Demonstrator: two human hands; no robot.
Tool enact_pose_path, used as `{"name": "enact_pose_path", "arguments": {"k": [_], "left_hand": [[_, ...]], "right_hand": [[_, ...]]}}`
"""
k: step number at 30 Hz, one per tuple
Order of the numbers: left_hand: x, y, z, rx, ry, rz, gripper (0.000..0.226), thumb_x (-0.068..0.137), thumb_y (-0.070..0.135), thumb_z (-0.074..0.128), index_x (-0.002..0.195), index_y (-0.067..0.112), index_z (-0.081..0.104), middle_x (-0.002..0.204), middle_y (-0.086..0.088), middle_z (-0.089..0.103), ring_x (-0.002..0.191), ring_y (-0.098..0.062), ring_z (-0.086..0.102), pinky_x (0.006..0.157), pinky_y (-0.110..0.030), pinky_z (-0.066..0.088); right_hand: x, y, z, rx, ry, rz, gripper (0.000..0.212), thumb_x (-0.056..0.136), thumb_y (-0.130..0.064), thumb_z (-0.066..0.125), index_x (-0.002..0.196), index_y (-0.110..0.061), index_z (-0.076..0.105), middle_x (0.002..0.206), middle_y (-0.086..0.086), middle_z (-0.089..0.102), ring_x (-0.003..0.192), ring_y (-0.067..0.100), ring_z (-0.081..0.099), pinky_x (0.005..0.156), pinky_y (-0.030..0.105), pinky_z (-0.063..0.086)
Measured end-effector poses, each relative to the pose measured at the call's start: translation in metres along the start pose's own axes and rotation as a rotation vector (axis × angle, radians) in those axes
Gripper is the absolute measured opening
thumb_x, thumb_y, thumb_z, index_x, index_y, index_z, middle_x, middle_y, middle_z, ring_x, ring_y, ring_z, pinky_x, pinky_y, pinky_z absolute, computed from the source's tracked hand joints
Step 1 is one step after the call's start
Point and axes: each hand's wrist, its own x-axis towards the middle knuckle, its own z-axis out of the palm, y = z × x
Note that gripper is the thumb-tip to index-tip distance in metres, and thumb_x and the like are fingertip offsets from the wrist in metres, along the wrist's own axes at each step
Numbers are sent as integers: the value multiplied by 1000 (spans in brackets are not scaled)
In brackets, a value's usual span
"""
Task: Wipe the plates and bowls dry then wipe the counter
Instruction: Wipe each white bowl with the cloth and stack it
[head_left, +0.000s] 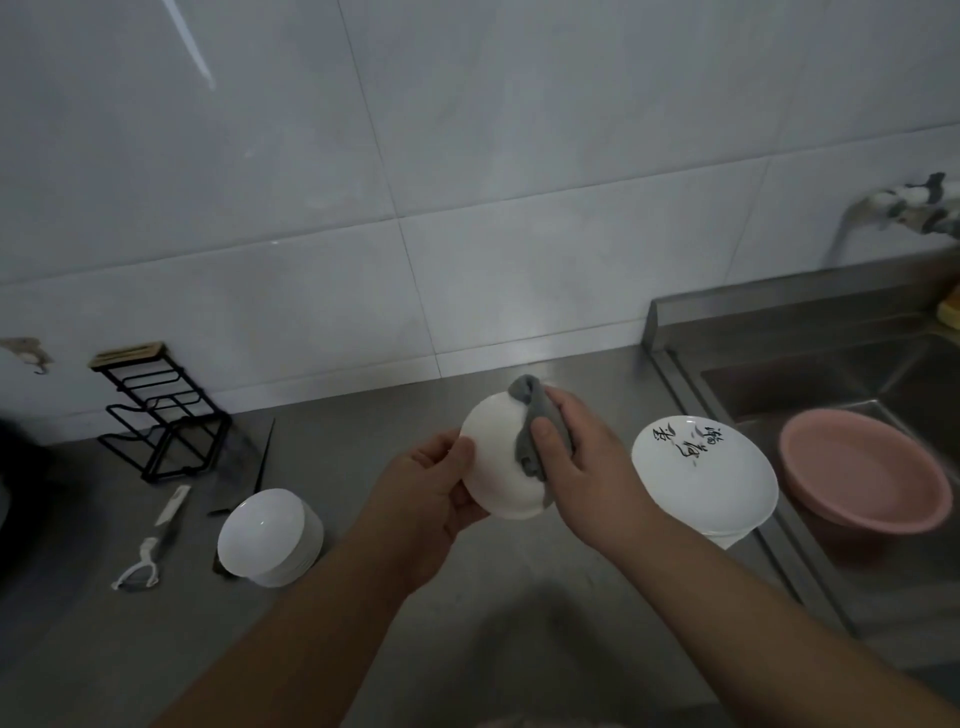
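**White bowl held in both hands, grey cloth pressed to its side**

White and glossy, the bowl (501, 457) is held above the steel counter (363, 649), tilted so its rounded outside faces the camera. The left hand (434, 499) cups it from the lower left, thumb lying on the bowl's surface and fingers curled round behind. The right hand (576, 457) pinches a grey cloth (535, 431) against the bowl's right side, thumb on the near face of the cloth and fingers wrapped over the far side; a fold of cloth pokes up past the bowl's top edge.

Just to the right of the hands, a stack of white plates (704, 475) sits on the counter near the sink edge; the top one carries black brush writing. To the lower left, well apart from the hands, a stack of white bowls (270, 538) rests on the counter. Beside that stack lies a white peeler (148, 551), and behind it a dark knife (260, 462) lies flat. A black wire rack (166, 415) stands against the tiled wall (467, 208) at the back left.

On the right, the steel sink (841, 374) holds a pink basin (865, 467). A tap (914, 205) juts from the wall above it, blurred. Something yellow (950, 312) sits at the far right edge of the sink ledge; I cannot tell what it is.
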Motion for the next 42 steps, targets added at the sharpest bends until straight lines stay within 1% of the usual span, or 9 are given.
{"name": "enact_pose_path", "arguments": {"k": [3,7,12,18,23,30,34,39,42], "left_hand": [[-4,-11,7,-82,-2,4,26,103,16,48,120,5,64,116,-18,74,104,-32,73,84,-46,62],[-8,-27,17,-219,22,62,25,107,11,42,119,2,61,116,-21,73,101,-29,74,88,-40,61],[1,-25,15,-295,60,51,22,108,9,40,116,4,59,109,-18,76,94,-25,76,80,-34,63],[11,-27,8,-311,11,-32,24,107,12,41,118,7,61,111,-11,76,98,-23,75,78,-36,64],[21,-49,0,-223,-13,-154,25,106,12,43,120,7,64,115,-12,75,96,-22,76,74,-37,64],[39,-94,0,135,38,-235,19,103,20,58,114,12,70,109,-6,74,95,-19,67,81,-33,53],[44,-113,-2,388,93,-154,14,102,26,61,104,21,74,81,-3,58,73,-16,46,66,-32,42],[50,-132,2,446,66,-130,27,106,25,52,96,20,77,83,-7,68,75,-19,59,67,-35,47],[59,-143,-3,564,32,-120,29,105,22,53,89,32,75,84,8,76,78,-11,69,76,-37,56]], "right_hand": [[-11,-7,17,86,161,126,48,101,-52,36,140,-31,53,130,-8,61,123,7,55,105,28,44],[-26,-26,37,295,138,429,45,111,-43,29,153,-28,31,133,-4,54,118,14,54,73,-3,36],[-36,-3,28,81,-101,438,31,106,-48,43,126,-26,52,105,-4,72,94,18,70,73,25,49],[-33,27,-27,-103,-295,446,12,95,-24,61,90,-21,71,74,-6,75,61,10,67,60,24,51],[-29,38,-62,-89,-355,535,40,99,-41,55,139,-49,56,121,-30,63,109,-6,60,93,17,42],[-42,65,-56,-143,-280,583,41,107,-45,42,81,-23,65,87,-10,72,88,9,63,84,26,46],[-52,83,-47,-72,-194,679,42,108,-45,38,90,-19,67,94,-3,72,94,16,63,83,29,45],[-55,99,-35,98,-47,719,31,106,-40,49,94,-25,73,90,4,73,80,14,63,67,26,45],[-58,121,-28,134,-33,683,15,99,-31,65,110,-38,69,106,-4,74,94,14,67,85,33,52]]}}
